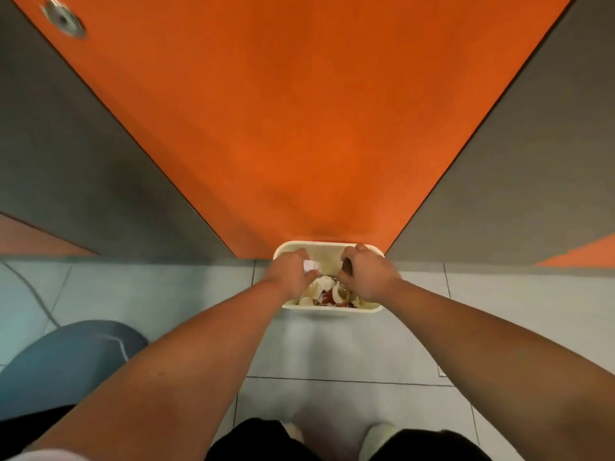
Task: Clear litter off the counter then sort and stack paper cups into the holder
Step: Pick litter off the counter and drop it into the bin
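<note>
bare forearms reach over a cream bin [327, 311]; left grip [290, 271] pinches crumpled white paper [311, 265]; right grip [366, 276] clenched, contents unclear

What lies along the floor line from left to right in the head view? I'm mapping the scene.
Blue stool → left hand with white paper scrap → right hand over the bin.
</note>
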Demonstrator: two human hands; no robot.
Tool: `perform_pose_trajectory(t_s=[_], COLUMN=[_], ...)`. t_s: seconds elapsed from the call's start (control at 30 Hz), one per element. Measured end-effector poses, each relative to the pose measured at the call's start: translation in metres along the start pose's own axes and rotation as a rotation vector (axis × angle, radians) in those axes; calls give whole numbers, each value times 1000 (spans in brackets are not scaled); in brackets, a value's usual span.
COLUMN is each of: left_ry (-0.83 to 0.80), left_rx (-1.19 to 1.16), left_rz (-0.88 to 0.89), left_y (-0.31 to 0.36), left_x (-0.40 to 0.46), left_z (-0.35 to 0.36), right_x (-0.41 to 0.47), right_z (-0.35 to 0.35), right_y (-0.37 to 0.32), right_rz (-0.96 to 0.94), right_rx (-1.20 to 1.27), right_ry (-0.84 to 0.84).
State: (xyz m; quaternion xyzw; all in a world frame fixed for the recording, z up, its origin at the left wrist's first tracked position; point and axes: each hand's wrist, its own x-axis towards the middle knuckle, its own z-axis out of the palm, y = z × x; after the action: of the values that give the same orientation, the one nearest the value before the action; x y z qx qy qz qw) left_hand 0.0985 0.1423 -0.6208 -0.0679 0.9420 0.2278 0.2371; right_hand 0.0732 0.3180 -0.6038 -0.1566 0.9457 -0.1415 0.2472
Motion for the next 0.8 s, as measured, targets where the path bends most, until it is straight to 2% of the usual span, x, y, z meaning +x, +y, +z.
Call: perform_pose_trajectory(t_s=[0.2, 0.4, 0.57, 0.8], left_ry=[-101, -209, -137, -43], left_rx=[84, 21, -17, 12], left_rz=[-23, -34, -19, 103], left_y=[-20, -24, -4, 67], left_x=[57, 67, 28, -70], left_z=[62, 74, 28, -110], right_x=[52, 60, 20, -66], right_z=[68, 80, 29, -112], right_y=[24, 31, 14, -47], right_rz=[32, 77, 72, -28], right_rx=[-67, -49, 8, -49], right_ry=[-106, -123, -54, 6])
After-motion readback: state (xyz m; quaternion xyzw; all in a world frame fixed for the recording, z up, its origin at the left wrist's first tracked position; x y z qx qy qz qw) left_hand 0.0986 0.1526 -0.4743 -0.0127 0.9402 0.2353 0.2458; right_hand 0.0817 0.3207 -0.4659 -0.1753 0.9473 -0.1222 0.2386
